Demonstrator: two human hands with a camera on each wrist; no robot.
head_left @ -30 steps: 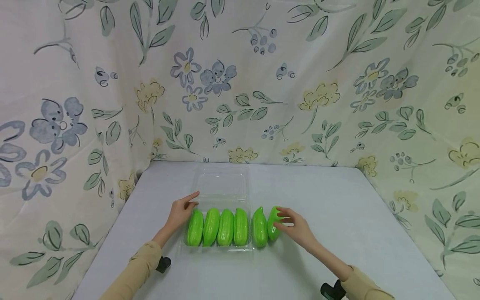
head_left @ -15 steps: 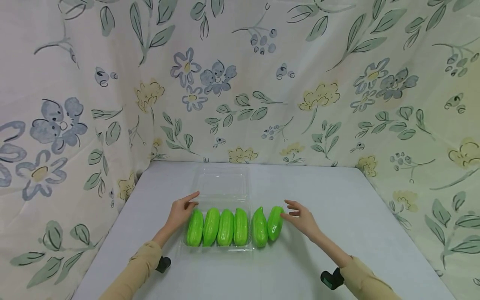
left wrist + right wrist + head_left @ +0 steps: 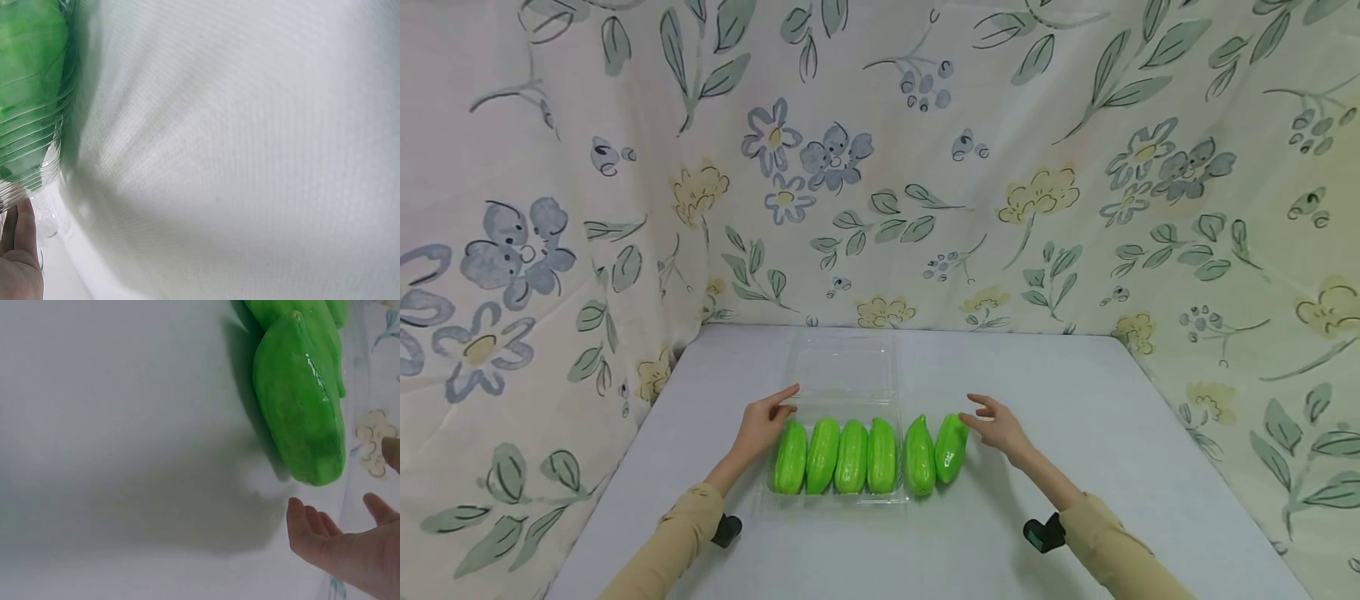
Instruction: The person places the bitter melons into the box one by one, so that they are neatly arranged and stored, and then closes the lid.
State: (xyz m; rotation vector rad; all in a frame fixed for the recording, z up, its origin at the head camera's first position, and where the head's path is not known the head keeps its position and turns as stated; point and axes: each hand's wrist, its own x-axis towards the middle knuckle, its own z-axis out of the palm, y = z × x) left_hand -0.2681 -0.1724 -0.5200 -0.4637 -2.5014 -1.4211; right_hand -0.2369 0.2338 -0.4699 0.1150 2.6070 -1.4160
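A clear plastic clamshell box [image 3: 872, 497] lies with its lid [image 3: 842, 371] folded back, holding a row of several glossy green, plump, elongated fruit-like pieces [image 3: 822, 454]. My left hand [image 3: 762, 423] is at the box's back left corner, index finger and thumb apart. In the left wrist view its straight fingers [image 3: 24, 234] reach the ribbed box wall. Right of the box lie two more green pieces: the inner piece [image 3: 920, 454] stands against its side, the outer piece [image 3: 951, 450] leans slightly. My right hand [image 3: 997, 427] hovers by the outer one's far end, fingers spread, holding nothing.
The pieces and box are on a white-covered table [image 3: 1045, 375]. A floral cloth [image 3: 880, 167] hangs behind it and along both sides. A black wrist device [image 3: 726, 530] shows under the left sleeve, another wrist device [image 3: 1043, 533] by the right sleeve.
My right hand has drawn back to the right off the outer green piece and shifted toward its far end, its fingers spreading. The left hand, box and green pieces stay put.
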